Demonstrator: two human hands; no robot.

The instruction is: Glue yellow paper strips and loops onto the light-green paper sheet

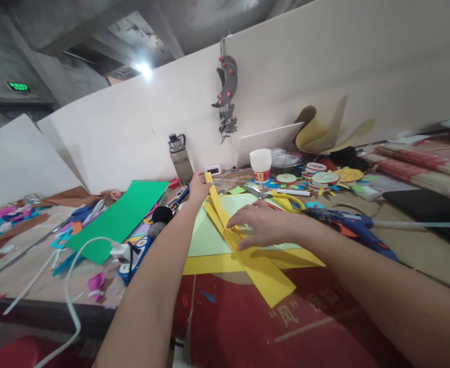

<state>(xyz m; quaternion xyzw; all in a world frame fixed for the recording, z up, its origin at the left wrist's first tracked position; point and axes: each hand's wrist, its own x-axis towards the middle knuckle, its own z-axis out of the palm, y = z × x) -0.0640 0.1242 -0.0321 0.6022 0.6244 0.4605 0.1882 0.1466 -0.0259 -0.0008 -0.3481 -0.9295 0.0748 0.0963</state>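
Observation:
A long yellow paper strip [263,273] runs diagonally toward me over pale green paper [202,237], with a yellow sheet [205,265] beneath. At the strip's far end, my left hand [199,187] is closed on it with the fingers pinched. My right hand [265,222] hovers at the strip's middle, thumb and fingers apart; whether the fingertips touch the paper I cannot tell. A second yellow strip [214,217] lies at an angle beside the first. Scissors with yellow handles [286,197] lie just beyond my right hand.
A blue glue gun [366,232] lies right of my right forearm. Green card [121,220] and a power strip [136,258] with a white cable are on the left. A bottle [181,161], a paper cup [260,164] and tape rolls [325,179] stand toward the back.

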